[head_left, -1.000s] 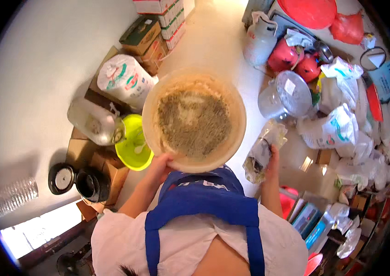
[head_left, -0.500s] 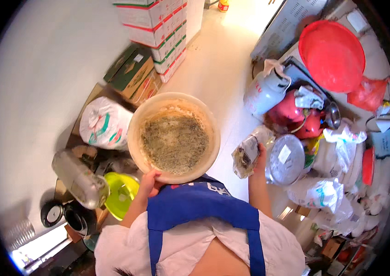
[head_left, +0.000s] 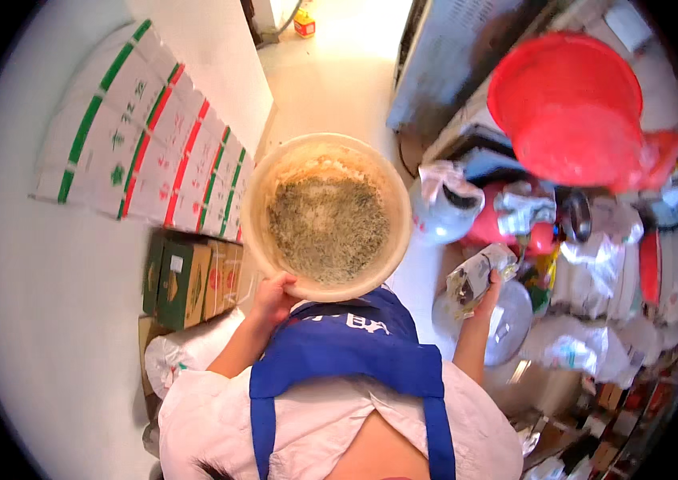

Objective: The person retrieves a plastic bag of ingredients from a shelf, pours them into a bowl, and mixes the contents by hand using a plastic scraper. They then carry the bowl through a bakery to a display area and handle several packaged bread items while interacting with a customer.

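A round cream-coloured basin (head_left: 271,272) is held out in front of my blue apron, tilted so its inside shows. A greyish-green, grainy layer (head_left: 329,228) covers its bottom, with brownish residue up the wall. My left hand (head_left: 277,296) grips the near-left rim, thumb over the edge. Off to the right, my right hand (head_left: 489,294) is closed around a crumpled clear plastic bag (head_left: 476,276) with dark and pale contents I cannot make out. That bag is apart from the basin and overlaps a round metallic lid (head_left: 507,332) beyond it.
White cartons with red and green bands (head_left: 167,148) are stacked left, above green-and-brown boxes (head_left: 187,280). A grey gas cylinder (head_left: 443,210), a large red basin (head_left: 567,104) and plastic sacks (head_left: 571,344) crowd the right. Pale floor (head_left: 331,88) runs ahead between wall and grey cabinet (head_left: 455,68).
My view has moved forward along the passage, with the cartons now closer on the left. Both hands keep their holds; the basin and the plastic bag sit slightly further right in view.
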Tool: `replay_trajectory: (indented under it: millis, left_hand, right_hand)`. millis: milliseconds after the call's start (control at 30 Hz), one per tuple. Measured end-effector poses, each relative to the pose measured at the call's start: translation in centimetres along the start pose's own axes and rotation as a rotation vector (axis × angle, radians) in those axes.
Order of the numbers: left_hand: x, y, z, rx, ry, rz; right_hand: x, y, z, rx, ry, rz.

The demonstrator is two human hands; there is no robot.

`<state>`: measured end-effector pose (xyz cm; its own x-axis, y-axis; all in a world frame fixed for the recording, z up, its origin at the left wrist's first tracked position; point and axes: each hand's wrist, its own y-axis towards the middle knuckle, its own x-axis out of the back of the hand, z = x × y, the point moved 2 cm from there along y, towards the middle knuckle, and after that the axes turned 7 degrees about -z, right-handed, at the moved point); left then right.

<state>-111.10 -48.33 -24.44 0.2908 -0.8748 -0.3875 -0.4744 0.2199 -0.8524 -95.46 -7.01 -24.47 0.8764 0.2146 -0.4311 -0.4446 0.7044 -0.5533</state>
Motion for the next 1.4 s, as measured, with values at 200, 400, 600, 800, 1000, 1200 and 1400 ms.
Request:
replay_trajectory:
  millis: [200,400,600,800,1000,1200,1400]
  left_hand:
    - [-8.0,4.4,-12.6,0.04,-0.233,-0.032]
    - [-15.0,13.9,-24.3,-0.052,-0.572,0.219]
    - [-26.8,26.9,-40.6,-0.06,-0.388,0.193]
    - [-25.1,24.7,-43.2,-0.047,-0.13,0.062]
    - [-27.6,26.1,-45.0,-0.03,-0.074,-0.096]
    - [-32.9,23.3,-48.4,0.142,-0.216,-0.218]
    - [-41.5,27.2,-58.9,-0.056,-0.257,-0.219]
  right_hand:
    - [-23.8,10.8,-0.9,-0.296,-0.05,0.258]
    - [-43.6,21.1,-2.8,-0.35,-0.193,0.428]
    - [-58.7,29.3,-6.2,-0.328,-0.137,0.378]
    - [-58.5,28.5,-2.9,-0.449,-0.093,0.397]
    - [-61.5,31.8,-1.9,-0.419,-0.19,0.198]
    - [-70.9,35.1,-0.4,-0.483,-0.319,0.16]
    - [-91.4,45.1,0.0,-0.507,-0.288,0.315]
